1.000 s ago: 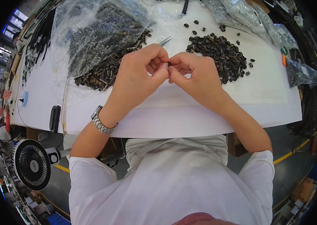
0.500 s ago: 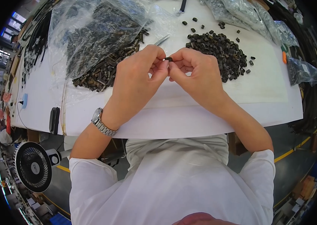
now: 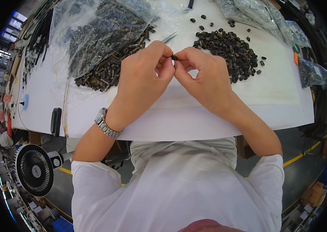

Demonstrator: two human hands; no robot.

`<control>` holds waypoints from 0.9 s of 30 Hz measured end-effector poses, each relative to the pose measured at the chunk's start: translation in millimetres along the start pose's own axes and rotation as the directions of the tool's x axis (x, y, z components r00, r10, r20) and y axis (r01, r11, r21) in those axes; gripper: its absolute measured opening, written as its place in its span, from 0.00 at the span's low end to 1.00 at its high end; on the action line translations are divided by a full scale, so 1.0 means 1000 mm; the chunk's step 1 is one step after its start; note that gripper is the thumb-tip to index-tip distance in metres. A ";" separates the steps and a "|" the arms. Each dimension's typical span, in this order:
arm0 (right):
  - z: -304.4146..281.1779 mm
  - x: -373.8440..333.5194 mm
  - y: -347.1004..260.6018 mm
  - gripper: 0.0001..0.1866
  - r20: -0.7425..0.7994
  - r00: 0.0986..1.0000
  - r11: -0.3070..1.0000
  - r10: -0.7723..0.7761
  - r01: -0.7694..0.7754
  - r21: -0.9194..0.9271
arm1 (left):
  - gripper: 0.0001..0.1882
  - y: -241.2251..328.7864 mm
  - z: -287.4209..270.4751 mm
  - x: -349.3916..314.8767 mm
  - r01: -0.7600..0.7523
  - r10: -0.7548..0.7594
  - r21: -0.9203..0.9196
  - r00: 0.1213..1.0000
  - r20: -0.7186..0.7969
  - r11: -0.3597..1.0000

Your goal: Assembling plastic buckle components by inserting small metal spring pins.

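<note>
Over the white table, my left hand [image 3: 145, 73] and my right hand [image 3: 206, 75] meet at the fingertips. Between them they pinch one small dark piece [image 3: 174, 57], mostly covered by the fingers; its exact kind is too small to make out. Left of my hands, a heap of small brownish-black pieces [image 3: 103, 75] spills out of a large clear plastic bag [image 3: 109, 33]. On the right lies a second heap of short dark ring-like pieces [image 3: 233, 52], with several loose ones around it. A pointed metal tool [image 3: 169, 37] rests behind my left hand.
Clear plastic bags [image 3: 250, 15] lie at the back right, and a smaller bag [image 3: 315, 73] at the right edge. A black oblong case [image 3: 56, 121] sits at the table's front left. Below it stands a black-and-white fan [image 3: 35, 170]. Dark strips [image 3: 35, 42] lie far left.
My hands stay together on the small dark piece, and the fingers have shifted slightly around it. The whole view has moved a little; both heaps look the same.
</note>
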State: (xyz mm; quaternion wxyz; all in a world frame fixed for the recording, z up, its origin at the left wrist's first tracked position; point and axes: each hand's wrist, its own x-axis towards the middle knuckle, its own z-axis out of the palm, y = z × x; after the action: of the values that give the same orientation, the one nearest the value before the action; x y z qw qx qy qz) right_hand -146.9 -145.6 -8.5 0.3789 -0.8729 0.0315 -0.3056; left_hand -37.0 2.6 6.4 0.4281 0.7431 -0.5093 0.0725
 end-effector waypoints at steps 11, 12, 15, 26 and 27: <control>-0.016 0.009 0.000 0.09 0.198 0.959 0.865 0.202 -0.269 0.423 | 0.02 0.002 -0.008 0.005 0.298 -0.254 -0.389 0.954 0.160 0.872; -0.015 0.009 -0.001 0.09 0.198 0.959 0.865 0.201 -0.269 0.423 | 0.02 0.002 -0.007 0.005 0.244 -0.218 -0.330 0.969 0.115 0.912; -0.013 0.007 -0.002 0.09 0.180 0.964 0.886 0.197 -0.254 0.389 | 0.03 0.000 -0.006 0.004 0.194 -0.178 -0.271 0.981 0.081 0.943; -0.028 0.018 0.016 0.08 0.472 0.859 0.647 0.197 -0.476 0.596 | 0.05 -0.015 -0.014 0.011 0.443 -0.289 -0.501 0.888 0.357 0.744; -0.029 0.018 0.017 0.08 0.469 0.860 0.647 0.201 -0.476 0.596 | 0.05 -0.015 -0.014 0.011 0.467 -0.281 -0.549 0.876 0.391 0.693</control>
State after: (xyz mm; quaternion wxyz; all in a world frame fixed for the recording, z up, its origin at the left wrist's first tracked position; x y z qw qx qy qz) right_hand -145.1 -181.6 4.1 0.7276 -0.6840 0.0104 -0.0512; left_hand -14.4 6.2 12.5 0.5808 0.6481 -0.3941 -0.2955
